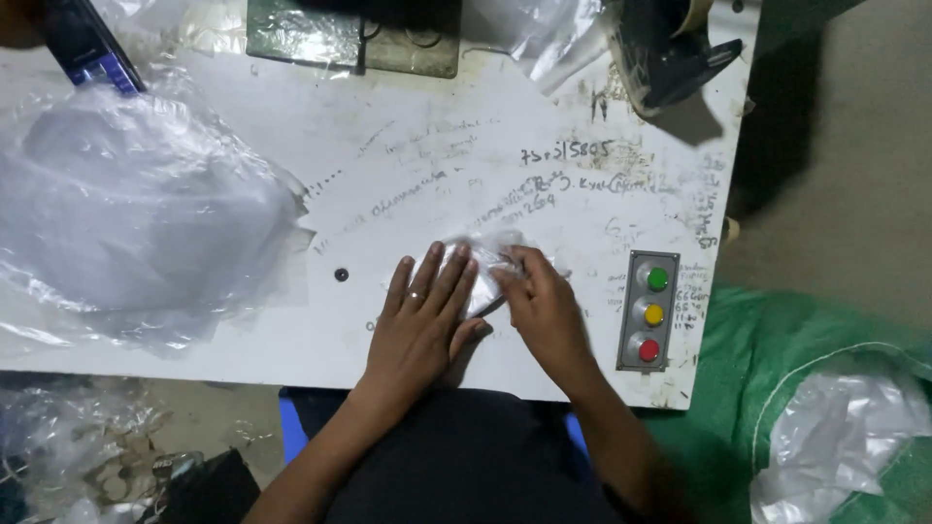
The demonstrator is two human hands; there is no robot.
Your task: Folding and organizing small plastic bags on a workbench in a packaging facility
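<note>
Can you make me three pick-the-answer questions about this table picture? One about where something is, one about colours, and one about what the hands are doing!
1. Where is the button box?
A. right of the hands
B. left of the hands
C. on the floor

2. What colours are its buttons, top to bottom?
A. blue, white, black
B. green, yellow, red
C. red, red, red

3. What is the left hand doing?
A. hanging in the air
B. holding a cup
C. lying flat on a small clear plastic packet

Answers:
1 A, it sits near the table's right edge.
2 B, the three round buttons show it.
3 C, spread fingers press the packet while the right hand touches it too.
</note>
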